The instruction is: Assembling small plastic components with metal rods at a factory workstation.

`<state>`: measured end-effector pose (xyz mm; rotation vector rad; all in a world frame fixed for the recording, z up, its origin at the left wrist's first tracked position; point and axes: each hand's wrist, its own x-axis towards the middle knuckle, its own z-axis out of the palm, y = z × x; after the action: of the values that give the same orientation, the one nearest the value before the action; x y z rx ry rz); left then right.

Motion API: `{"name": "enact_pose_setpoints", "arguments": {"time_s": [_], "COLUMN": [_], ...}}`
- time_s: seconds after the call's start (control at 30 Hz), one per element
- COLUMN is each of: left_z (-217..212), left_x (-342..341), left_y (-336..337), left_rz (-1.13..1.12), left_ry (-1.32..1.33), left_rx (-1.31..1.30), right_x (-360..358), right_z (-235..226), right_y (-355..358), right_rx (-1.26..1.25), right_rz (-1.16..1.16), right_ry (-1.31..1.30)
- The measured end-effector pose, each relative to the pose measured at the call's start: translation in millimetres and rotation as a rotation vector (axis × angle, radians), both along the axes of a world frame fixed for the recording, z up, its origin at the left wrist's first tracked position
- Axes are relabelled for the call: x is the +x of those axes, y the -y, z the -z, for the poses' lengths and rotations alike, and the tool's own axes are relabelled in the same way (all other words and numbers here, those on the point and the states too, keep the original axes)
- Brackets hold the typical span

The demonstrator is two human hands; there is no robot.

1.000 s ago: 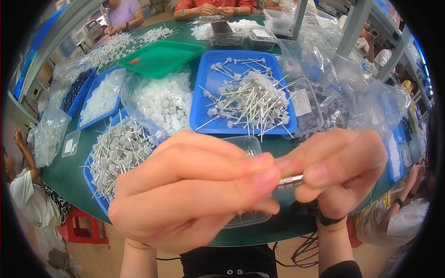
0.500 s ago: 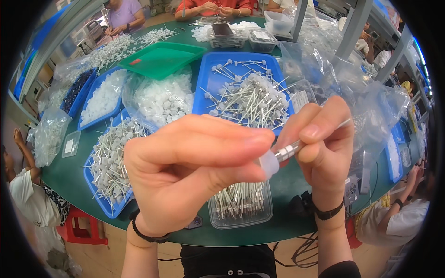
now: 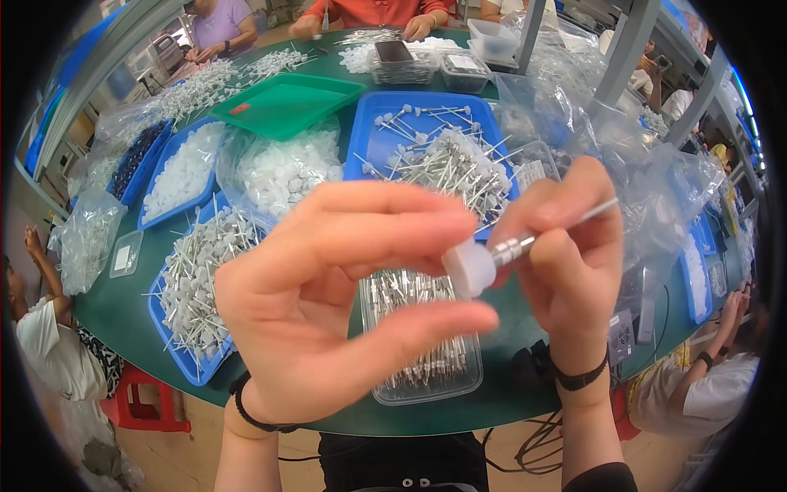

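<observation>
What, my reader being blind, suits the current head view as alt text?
The right hand holds a metal rod with a whitish cap, beside the open left hand. Blue trays of capped rods sit on a green table.

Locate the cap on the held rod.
In the head view, just right of centre: the white cap sits on the metal rod, between thumb and fingers of the left hand.

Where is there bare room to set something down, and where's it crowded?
Green tabletop shows bare between the front clear box and the dark object below the right hand, and at left between the small clear case and lower-left blue tray. The green tray looks mostly bare. Crowded: plastic bags at right, heaped rods on the central blue tray.
</observation>
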<state>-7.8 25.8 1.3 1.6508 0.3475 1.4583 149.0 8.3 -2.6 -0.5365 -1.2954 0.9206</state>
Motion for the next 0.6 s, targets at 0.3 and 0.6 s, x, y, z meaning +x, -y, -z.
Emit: {"name": "enact_pose_setpoints", "arguments": {"time_s": [0.3, 0.6], "left_z": [1, -1], "left_x": [-1, -4], "left_y": [8, 6], "left_rz": [-0.038, -0.055], "left_ry": [-0.025, -0.089], "left_rx": [0.136, 0.250], "right_x": [4, 7], "right_z": [-4, -9], "right_y": [9, 15], "right_rx": [0.295, 0.280], "right_rz": [0.086, 0.020], "right_ry": [0.178, 0.227]}}
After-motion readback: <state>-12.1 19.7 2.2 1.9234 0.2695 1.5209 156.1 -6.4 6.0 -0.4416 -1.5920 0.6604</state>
